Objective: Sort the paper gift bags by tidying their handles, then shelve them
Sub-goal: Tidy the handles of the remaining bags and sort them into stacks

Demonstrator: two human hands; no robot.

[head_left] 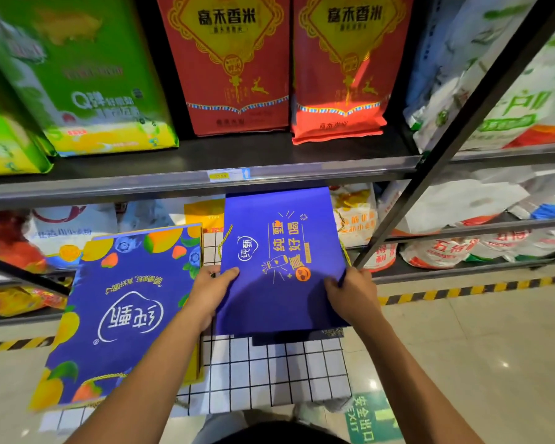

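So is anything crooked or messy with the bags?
A little. The fruit-patterned bag lies tilted on the grid-patterned surface, its print upside down, and a gold cord handle is flopped across its front. The plain blue bag, held by the left hand and right hand, has yellow cords poking out at both sides.

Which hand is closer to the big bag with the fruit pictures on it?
Left. The left hand grips the plain blue bag right beside the fruit bag; the right hand holds that bag's far edge.
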